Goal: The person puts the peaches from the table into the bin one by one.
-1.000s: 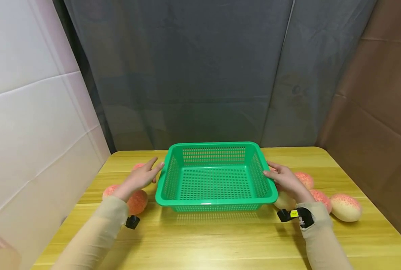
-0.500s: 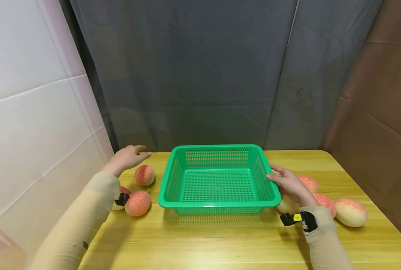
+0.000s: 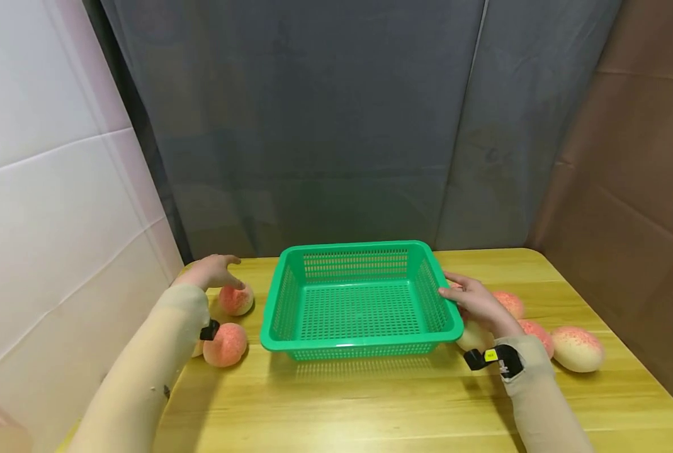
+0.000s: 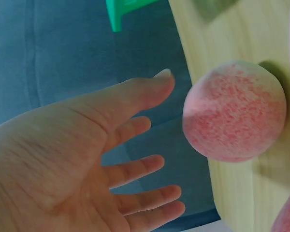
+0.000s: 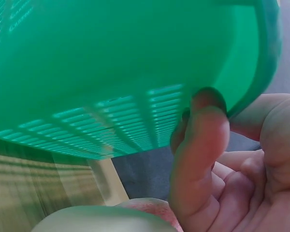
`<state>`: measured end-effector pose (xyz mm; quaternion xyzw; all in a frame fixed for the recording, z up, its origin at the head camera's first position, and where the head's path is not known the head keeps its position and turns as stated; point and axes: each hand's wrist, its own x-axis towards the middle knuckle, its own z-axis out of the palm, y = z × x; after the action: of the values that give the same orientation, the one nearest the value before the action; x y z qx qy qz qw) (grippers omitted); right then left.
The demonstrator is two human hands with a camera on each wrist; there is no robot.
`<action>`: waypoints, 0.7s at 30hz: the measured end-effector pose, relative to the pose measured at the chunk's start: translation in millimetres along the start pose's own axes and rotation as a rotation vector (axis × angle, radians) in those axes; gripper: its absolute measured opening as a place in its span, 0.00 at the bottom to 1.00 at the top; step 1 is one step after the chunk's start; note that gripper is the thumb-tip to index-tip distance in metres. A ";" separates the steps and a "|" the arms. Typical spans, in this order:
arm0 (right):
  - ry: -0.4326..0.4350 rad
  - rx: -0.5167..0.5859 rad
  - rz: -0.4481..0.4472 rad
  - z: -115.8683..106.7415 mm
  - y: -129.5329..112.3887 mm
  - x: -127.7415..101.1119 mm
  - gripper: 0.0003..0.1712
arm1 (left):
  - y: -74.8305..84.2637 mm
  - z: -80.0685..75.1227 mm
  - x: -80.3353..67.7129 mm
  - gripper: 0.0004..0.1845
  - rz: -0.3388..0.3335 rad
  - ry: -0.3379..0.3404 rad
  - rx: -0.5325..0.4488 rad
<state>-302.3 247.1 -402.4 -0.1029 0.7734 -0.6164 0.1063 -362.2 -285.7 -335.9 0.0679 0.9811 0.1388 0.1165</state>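
Observation:
A green slotted basket point(image 3: 359, 302) stands empty in the middle of the yellow wooden table point(image 3: 370, 402). My right hand point(image 3: 455, 292) grips its right rim, with the thumb point(image 5: 200, 145) pressed against the basket's wall point(image 5: 111, 72) under the lip. My left hand point(image 3: 228, 267) hovers open, fingers spread, just over the far pink peach point(image 3: 236, 299) left of the basket. In the left wrist view the hand point(image 4: 154, 145) is close to that peach point(image 4: 234, 118) and not touching it.
A second peach point(image 3: 225, 344) lies near my left sleeve, and another is mostly hidden behind it. Several peaches point(image 3: 576, 348) lie right of the basket, one pale point(image 3: 475, 336) under my right wrist. A white panel stands left; a dark curtain hangs behind.
My left hand left the basket's left rim, swung out to the left and back, then came down over the far peach. My right hand has stayed on the right rim.

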 end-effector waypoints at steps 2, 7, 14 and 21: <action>-0.004 -0.005 -0.003 -0.6 1.4 1.1 0.40 | -2.5 2.6 1.8 0.40 -0.012 -0.027 0.003; 0.005 0.002 -0.012 -2.7 4.7 1.8 0.40 | -8.6 6.6 7.0 0.39 0.008 -0.067 -0.025; 0.028 -0.011 -0.014 -1.2 5.2 1.7 0.40 | -11.9 12.4 11.3 0.43 0.015 -0.096 -0.074; 0.038 0.008 -0.005 0.8 9.6 1.0 0.40 | -12.1 17.7 14.5 0.43 0.012 -0.108 -0.063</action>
<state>-303.3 248.2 -411.9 -0.0929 0.7726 -0.6215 0.0905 -373.0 -290.3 -359.0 0.0773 0.9681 0.1664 0.1705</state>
